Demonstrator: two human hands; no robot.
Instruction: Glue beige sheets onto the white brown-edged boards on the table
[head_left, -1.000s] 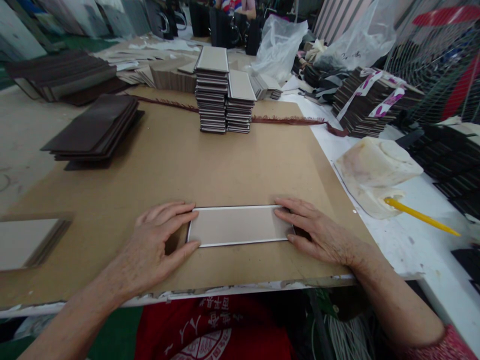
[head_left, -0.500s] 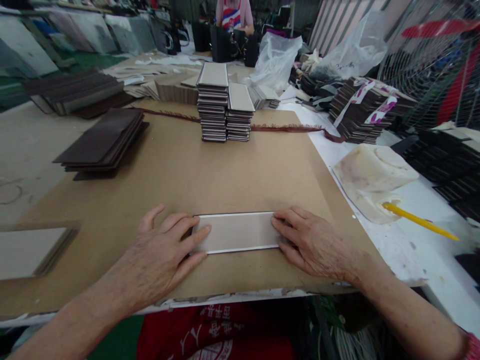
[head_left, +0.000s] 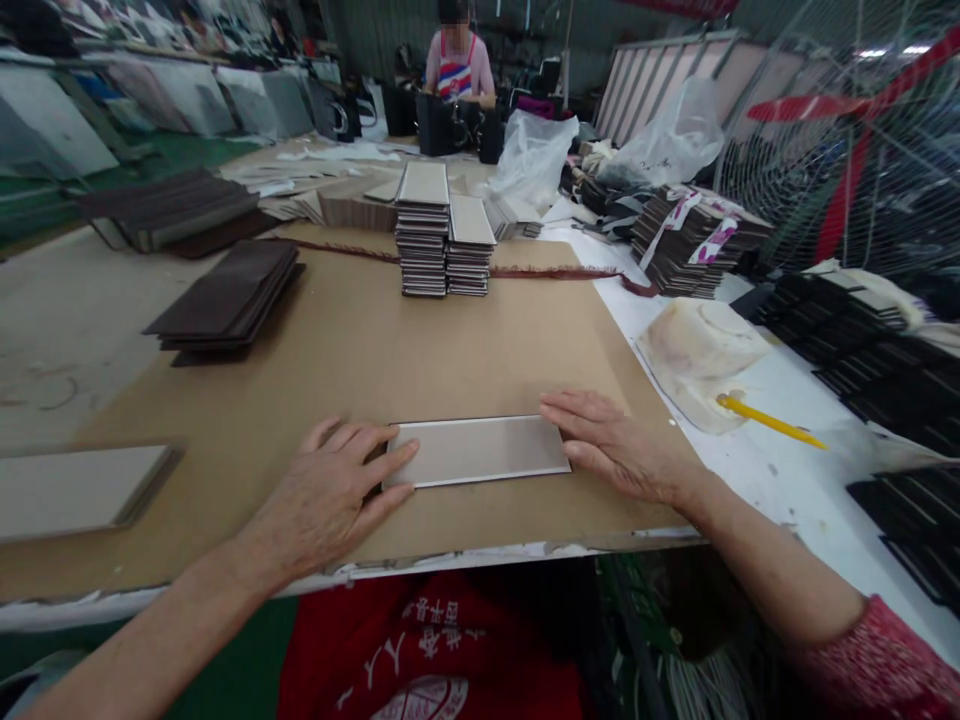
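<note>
Head view, lower centre: I see left hand (head_left: 324, 497) and right hand (head_left: 619, 447) spread, gripping nothing, at strip (head_left: 480, 451) ends, likely steadying it.

One camera, worn on the person's head, faces forward and down across the tabletop (head_left: 517, 350). The pale board (head_left: 480, 450) lies near, below the middle of the view; red clothing (head_left: 352, 620) shows at the bottom edge, a distant co-worker (head_left: 466, 72) at the top.

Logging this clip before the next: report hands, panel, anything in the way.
Left hand on left end of pale panel; right hand at right end. Panel flat on brown surface. Two stacks stand beyond, apart from it.
</note>
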